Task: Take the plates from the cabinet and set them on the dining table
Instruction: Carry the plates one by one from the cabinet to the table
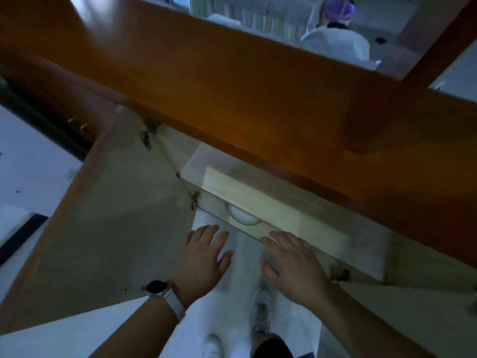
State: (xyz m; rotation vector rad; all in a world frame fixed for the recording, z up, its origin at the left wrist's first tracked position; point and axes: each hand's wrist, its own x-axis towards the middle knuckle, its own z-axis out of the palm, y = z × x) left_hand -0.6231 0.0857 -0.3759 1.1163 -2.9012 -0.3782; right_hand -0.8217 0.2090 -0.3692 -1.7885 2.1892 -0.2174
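Orange-brown wooden cabinet stands with its left door swung open. A round white plate rests on the pale inner shelf, only its edge showing. Left hand and right hand hover just before the shelf, grip spread, holding nothing. Judged early: no plate lifted, dining tabletop not in view.

Above your hands, the cabinet top is orange-brown wood with a smooth, glossy finish, while the open door's inner face and the shelf edge look like pale, matt wood or laminate. The plate looks smooth and white, and the hinges are dull metal. Your watch has a dark glossy face on a light band.
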